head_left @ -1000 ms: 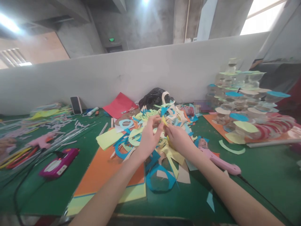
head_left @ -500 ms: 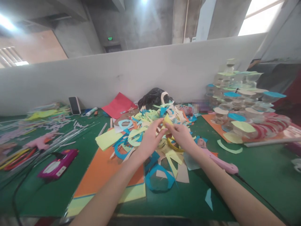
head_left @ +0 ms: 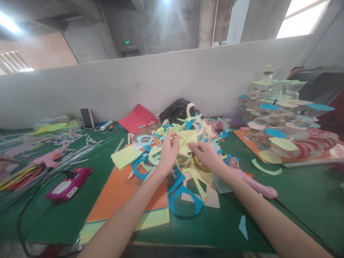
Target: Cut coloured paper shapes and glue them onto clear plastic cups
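A creased sheet of pale yellow paper point(head_left: 186, 140) is stretched between my two hands above the scrap pile. My left hand point(head_left: 169, 152) pinches its left edge, and my right hand point(head_left: 204, 154) grips the right side, fingers closed. Beneath them lies a heap of cut paper scraps point(head_left: 156, 156) in yellow, blue, white and orange. A yellow ring-like handle point(head_left: 200, 165), partly hidden, shows below my right hand. Beside my right forearm rests a pink glue gun point(head_left: 254, 183) with a black cord.
Paper-topped clear plastic cups point(head_left: 279, 107) are stacked at the right on orange card. Orange sheets point(head_left: 129, 193) lie front left, near a magenta device point(head_left: 70, 184). A black plastic bag point(head_left: 177, 110), red paper point(head_left: 137, 118) and a phone point(head_left: 87, 118) stand along the white partition point(head_left: 107, 86).
The yellow paper, bunched small between my fingers before, is now spread wider and flatter. My hands have moved slightly apart. The view has shifted a little.
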Action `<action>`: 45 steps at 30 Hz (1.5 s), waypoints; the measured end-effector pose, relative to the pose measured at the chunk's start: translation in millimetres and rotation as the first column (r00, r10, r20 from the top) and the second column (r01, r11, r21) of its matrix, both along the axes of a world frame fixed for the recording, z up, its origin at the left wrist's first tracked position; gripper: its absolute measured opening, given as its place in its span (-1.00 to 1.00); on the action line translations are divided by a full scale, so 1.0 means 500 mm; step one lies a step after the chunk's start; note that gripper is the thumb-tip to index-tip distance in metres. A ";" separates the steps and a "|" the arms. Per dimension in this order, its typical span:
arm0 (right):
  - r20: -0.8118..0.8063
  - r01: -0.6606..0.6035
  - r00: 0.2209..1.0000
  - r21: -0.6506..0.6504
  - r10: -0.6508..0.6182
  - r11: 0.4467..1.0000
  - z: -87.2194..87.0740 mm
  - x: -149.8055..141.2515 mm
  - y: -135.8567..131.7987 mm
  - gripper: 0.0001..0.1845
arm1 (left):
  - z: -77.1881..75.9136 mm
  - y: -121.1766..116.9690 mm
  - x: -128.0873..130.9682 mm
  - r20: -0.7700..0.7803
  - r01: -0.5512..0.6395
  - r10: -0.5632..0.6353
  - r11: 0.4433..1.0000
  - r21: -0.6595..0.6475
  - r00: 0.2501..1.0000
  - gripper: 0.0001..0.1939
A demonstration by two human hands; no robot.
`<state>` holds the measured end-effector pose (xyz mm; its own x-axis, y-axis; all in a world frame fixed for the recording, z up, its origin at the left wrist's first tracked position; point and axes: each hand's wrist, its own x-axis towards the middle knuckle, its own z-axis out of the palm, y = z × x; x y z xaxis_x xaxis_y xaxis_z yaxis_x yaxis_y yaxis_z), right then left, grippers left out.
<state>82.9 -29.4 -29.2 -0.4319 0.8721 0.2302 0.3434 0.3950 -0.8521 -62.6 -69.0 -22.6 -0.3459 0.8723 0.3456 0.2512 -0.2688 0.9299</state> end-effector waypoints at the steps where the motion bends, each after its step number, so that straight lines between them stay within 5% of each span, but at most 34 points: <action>1: 0.007 -0.005 1.000 0.006 0.005 1.000 0.002 0.000 -0.002 -0.58 | -0.001 0.000 0.001 0.025 0.011 -0.011 1.000 0.004 1.000 -0.82; 12: -0.009 -0.090 0.996 0.022 0.090 0.996 0.009 0.006 -0.003 -0.67 | 0.008 0.004 0.001 0.275 0.155 -0.159 0.987 0.035 0.948 -0.66; 18: -0.113 -0.147 0.984 -0.085 0.137 0.986 0.015 0.007 -0.003 -0.64 | 0.006 0.012 -0.002 0.413 0.199 -0.201 0.979 0.047 0.889 -0.67; 31: -0.231 0.097 0.964 -0.145 -0.129 0.985 0.025 0.006 -0.002 -0.53 | -0.005 0.014 -0.007 0.264 0.084 -0.077 0.996 -0.013 0.962 -0.76; 38: -0.128 0.188 0.972 -0.089 -0.198 0.978 0.032 0.014 -0.003 -0.44 | 0.011 0.007 -0.005 0.313 0.088 -0.072 0.995 -0.037 0.947 -0.81; 45: -0.119 0.238 0.965 0.030 -0.233 0.971 0.024 0.025 0.008 -0.42 | 0.030 0.002 -0.021 0.371 0.286 -0.236 0.955 -0.083 0.898 -0.76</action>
<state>95.6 -25.3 -17.1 -0.1839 0.9340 0.3064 0.3331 0.3525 -0.8745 -73.2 -68.0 -7.5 -0.1770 0.9770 0.1190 -0.1622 -0.1482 0.9756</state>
